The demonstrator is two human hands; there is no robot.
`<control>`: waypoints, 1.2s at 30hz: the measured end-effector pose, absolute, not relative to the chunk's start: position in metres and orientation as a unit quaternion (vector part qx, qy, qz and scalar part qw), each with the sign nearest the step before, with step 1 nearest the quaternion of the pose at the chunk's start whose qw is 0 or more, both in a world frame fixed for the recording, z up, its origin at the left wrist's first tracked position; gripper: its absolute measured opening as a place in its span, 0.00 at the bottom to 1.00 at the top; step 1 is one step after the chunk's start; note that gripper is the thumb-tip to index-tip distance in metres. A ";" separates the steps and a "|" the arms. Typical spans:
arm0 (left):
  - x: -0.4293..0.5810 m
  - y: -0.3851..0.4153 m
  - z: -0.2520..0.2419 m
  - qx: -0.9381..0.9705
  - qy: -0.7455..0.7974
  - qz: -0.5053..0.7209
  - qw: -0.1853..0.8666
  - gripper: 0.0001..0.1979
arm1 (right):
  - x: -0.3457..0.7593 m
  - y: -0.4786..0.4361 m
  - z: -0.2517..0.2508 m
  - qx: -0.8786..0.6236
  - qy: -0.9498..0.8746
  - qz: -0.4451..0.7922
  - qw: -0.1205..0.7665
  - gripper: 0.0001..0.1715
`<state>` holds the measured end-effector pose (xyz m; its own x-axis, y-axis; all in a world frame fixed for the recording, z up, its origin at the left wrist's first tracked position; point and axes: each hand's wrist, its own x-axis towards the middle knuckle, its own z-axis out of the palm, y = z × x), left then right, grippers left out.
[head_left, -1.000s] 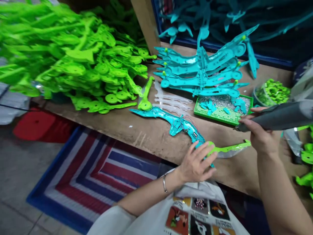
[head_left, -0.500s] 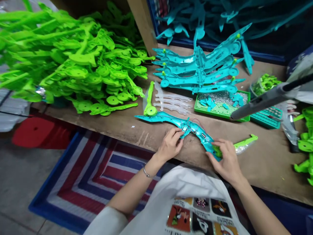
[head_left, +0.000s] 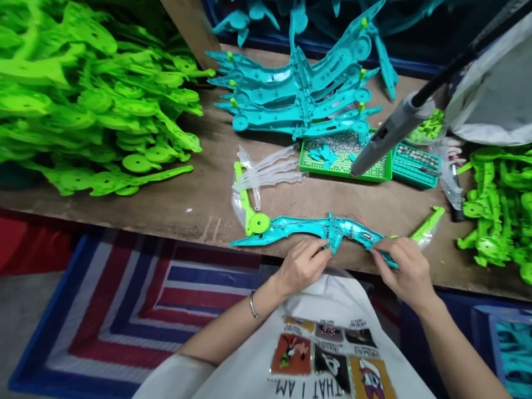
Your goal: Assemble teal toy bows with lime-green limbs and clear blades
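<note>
Holding one turquoise frame (head_left: 305, 228) — fingers (head_left: 323, 252) of two hands (head_left: 301, 267) (head_left: 405, 270).

Brown workbench (head_left: 174, 208) runs across the full width, top worn, pale scuffs near the front edge left of centre. Wooden post (head_left: 189, 27) stands at the back, upper left, leaning in view. Right of it, blue-rimmed bin (head_left: 415, 67), dark inside. Grey floor (head_left: 25, 316) shows lower left. Red, white and blue striped sheet (head_left: 124, 277) sits below the bench front, blue border; can't tell if flat or lining a box. Red surface (head_left: 29, 244) far left, cropped. Blue crate (head_left: 484, 335) lower right. Bench well lit, back dim.
</note>
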<state>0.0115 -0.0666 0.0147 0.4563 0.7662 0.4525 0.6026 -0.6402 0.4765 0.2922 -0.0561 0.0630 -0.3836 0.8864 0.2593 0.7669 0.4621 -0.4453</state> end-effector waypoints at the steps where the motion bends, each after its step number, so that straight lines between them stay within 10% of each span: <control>1: 0.009 -0.064 0.018 0.842 0.414 0.327 0.114 0.11 | 0.283 -0.054 0.061 -0.506 -0.820 0.125 0.237 0.08; 8: -0.017 -0.025 0.038 0.809 0.521 0.247 0.116 0.12 | 0.239 -0.031 0.050 -0.514 -0.836 0.074 0.177 0.03; 14: -0.016 -0.015 0.042 0.803 0.515 0.227 0.198 0.13 | 0.246 -0.031 0.052 -0.459 -0.815 0.147 0.322 0.14; 24: 0.031 0.038 0.086 0.818 0.239 0.280 0.442 0.43 | 0.248 -0.018 0.084 -0.429 -0.775 0.342 0.316 0.11; 36: 0.021 0.022 0.063 0.823 0.333 0.238 0.394 0.18 | 0.236 -0.005 0.081 -0.377 -0.822 0.258 0.340 0.27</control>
<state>0.0210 0.0222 0.0626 0.6651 0.7355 0.1291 0.3600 -0.4673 0.8075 0.2360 -0.0046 0.0815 -0.4840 0.7954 0.3649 0.4443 0.5826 -0.6806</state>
